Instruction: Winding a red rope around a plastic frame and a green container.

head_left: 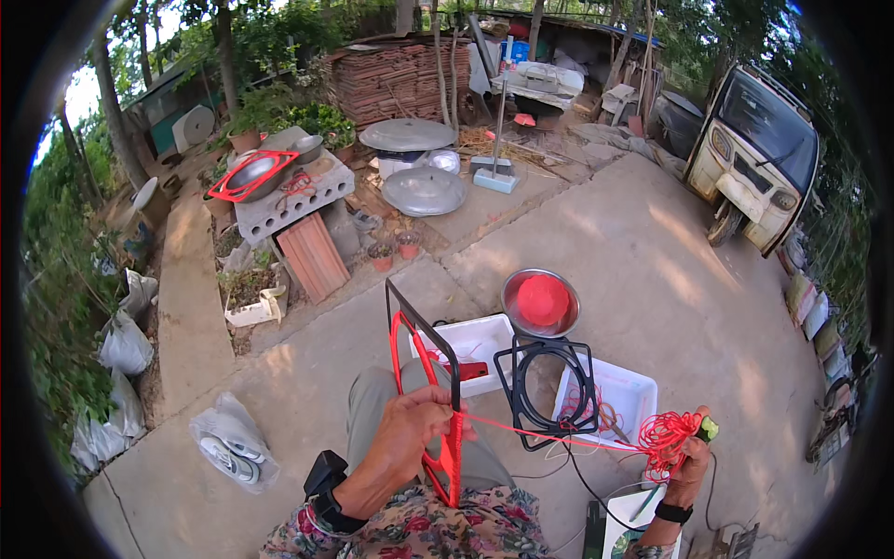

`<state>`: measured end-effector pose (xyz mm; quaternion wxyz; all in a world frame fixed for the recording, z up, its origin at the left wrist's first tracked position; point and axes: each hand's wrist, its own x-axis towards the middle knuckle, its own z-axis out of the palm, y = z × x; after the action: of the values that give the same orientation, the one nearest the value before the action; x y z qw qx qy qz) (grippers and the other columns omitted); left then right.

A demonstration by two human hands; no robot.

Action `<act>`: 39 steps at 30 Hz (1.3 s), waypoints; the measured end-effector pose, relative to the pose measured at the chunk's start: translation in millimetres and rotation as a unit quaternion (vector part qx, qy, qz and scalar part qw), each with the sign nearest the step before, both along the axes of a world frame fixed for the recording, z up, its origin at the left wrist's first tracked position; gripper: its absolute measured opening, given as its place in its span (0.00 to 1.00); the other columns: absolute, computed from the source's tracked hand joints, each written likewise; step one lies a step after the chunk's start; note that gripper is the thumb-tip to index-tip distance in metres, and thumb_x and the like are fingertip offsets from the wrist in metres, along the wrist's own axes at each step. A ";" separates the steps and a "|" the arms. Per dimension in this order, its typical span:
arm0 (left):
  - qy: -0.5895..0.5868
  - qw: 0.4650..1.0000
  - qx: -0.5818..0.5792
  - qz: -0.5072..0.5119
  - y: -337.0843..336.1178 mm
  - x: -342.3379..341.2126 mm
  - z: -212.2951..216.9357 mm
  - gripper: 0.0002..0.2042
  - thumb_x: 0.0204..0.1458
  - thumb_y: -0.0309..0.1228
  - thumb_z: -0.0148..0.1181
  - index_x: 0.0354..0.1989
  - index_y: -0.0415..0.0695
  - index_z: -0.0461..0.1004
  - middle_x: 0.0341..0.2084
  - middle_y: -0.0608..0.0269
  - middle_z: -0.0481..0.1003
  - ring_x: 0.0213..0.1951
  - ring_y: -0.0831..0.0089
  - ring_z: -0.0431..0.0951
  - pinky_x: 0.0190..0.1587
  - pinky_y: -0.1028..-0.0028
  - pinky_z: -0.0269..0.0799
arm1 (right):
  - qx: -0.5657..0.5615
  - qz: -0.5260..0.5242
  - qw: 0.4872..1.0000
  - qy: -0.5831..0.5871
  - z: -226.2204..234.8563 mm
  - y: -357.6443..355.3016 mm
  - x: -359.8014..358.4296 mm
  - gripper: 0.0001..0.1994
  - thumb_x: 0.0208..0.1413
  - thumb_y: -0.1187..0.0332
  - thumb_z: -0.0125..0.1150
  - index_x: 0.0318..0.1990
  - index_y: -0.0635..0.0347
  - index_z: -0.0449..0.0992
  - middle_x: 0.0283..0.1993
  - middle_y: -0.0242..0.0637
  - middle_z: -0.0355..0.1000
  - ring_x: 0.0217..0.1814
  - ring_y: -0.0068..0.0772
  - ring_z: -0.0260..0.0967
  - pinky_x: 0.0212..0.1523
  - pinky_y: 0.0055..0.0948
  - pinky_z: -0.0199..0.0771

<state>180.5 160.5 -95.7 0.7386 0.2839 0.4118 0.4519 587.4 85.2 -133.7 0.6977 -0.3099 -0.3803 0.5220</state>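
My left hand [405, 436] grips a square black frame [419, 321] that stands upright over my lap. Red cord covers the frame's lower bar and its inner ring. A taut red strand [549, 436] runs from my left fingers across to my right hand [689, 463]. That hand is closed around a loose bundle of red cord [663, 440], with something green and white at its top. Between my hands, a bare black frame with a round ring [590, 382] leans by the white boxes.
Ahead stand a white foam box [498, 337], a white box [646, 396] with cord and scissors [610, 419], and a metal basin [571, 321] holding a red ball [542, 298]. Bagged shoes [233, 447] lie left. A three-wheeled vehicle [759, 154] is parked far right.
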 end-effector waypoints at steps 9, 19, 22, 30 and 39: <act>0.031 0.962 0.216 0.164 -11.0 -1.0 -2.0 0.13 0.57 0.30 0.54 0.47 0.34 0.70 0.39 0.56 0.75 0.41 0.65 0.77 0.50 0.66 0.71 | -0.016 0.005 0.993 -0.120 59.0 52.3 -80.1 0.12 0.35 0.82 0.59 0.24 0.60 0.60 0.17 0.36 0.64 0.15 0.25 0.61 0.17 0.24 0.61; 0.181 0.868 0.398 0.235 -37.5 -34.2 51.4 0.14 0.55 0.34 0.57 0.40 0.35 0.75 0.39 0.57 0.74 0.44 0.69 0.71 0.51 0.70 0.63 | 0.177 0.242 0.865 -0.404 127.4 88.4 -205.0 0.12 0.38 0.75 0.70 0.30 0.60 0.71 0.24 0.33 0.70 0.24 0.24 0.68 0.26 0.22 0.66; 0.258 0.834 0.468 0.138 -39.7 -35.0 62.6 0.16 0.54 0.36 0.58 0.44 0.36 0.74 0.41 0.55 0.74 0.48 0.66 0.69 0.55 0.67 0.60 | 0.198 0.260 0.831 -0.450 129.4 91.9 -231.1 0.12 0.37 0.75 0.71 0.27 0.56 0.72 0.23 0.29 0.70 0.24 0.23 0.68 0.26 0.23 0.65; 0.111 0.908 0.322 0.245 -22.6 -44.0 45.2 0.16 0.53 0.31 0.61 0.48 0.37 0.72 0.40 0.62 0.75 0.46 0.75 0.72 0.52 0.75 0.63 | 0.161 0.023 0.880 -0.447 122.3 122.8 -242.6 0.10 0.44 0.74 0.66 0.31 0.61 0.69 0.22 0.37 0.67 0.24 0.20 0.64 0.26 0.24 0.65; 0.137 0.931 0.247 0.232 2.3 -44.5 -20.5 0.05 0.53 0.23 0.59 0.36 0.36 0.77 0.32 0.66 0.76 0.36 0.80 0.73 0.43 0.80 0.67 | 0.114 0.038 0.781 -0.613 88.4 146.5 -262.8 0.11 0.41 0.70 0.63 0.32 0.64 0.69 0.20 0.42 0.65 0.22 0.34 0.66 0.27 0.30 0.65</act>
<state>135.9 162.8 -116.2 0.4560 0.4129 0.4390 0.6548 324.7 231.7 -45.4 0.3275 -0.4679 -0.7958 0.2012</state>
